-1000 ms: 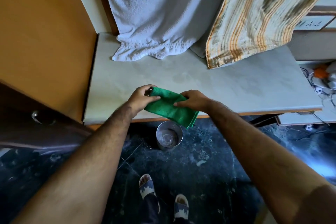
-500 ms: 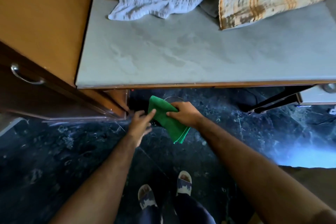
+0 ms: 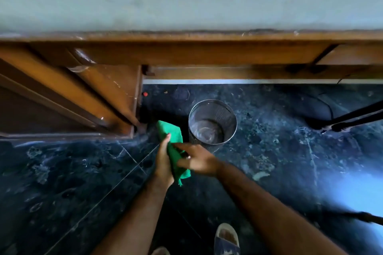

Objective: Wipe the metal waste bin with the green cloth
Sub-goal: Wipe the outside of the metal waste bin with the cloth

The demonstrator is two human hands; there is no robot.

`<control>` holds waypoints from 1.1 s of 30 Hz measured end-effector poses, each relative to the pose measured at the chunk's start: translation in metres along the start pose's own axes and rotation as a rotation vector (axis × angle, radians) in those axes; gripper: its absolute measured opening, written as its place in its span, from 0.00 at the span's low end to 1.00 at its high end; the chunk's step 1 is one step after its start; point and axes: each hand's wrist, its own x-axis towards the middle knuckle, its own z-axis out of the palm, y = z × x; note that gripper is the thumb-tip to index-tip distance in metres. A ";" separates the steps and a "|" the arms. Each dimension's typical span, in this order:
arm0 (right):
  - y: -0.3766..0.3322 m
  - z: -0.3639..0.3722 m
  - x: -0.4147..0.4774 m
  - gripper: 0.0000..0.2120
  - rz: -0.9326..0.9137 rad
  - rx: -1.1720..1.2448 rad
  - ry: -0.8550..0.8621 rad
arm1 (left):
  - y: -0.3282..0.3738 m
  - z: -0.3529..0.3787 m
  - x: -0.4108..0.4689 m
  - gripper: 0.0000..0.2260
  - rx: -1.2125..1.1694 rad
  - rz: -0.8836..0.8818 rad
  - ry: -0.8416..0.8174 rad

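Down on the dark floor (image 3: pixel 62 172) just left of the metal waste bin (image 3: pixel 212 123), left hand (image 3: pixel 163 163) fingers grip the green cloth (image 3: pixel 171 136) upright, right hand (image 3: pixel 196 159) fingers loosely spread against it, likely readying a wiping fold.

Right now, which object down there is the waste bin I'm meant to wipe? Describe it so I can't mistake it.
Look below the front edge of the wooden desk, at the dark marble floor. The metal waste bin stands upright there, just beyond the right hand and beside the green cloth. It is the only round, shiny mesh-walled container, open-topped and seemingly empty.
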 end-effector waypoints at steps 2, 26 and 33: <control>0.032 -0.011 0.021 0.17 -0.016 0.086 0.147 | -0.005 -0.016 0.039 0.19 -0.017 0.014 -0.024; 0.140 -0.008 0.104 0.08 0.066 -0.290 0.601 | -0.012 0.045 0.172 0.23 0.952 0.867 -0.010; 0.172 -0.013 0.070 0.09 0.022 0.020 0.484 | -0.026 0.032 0.191 0.25 1.190 0.812 0.035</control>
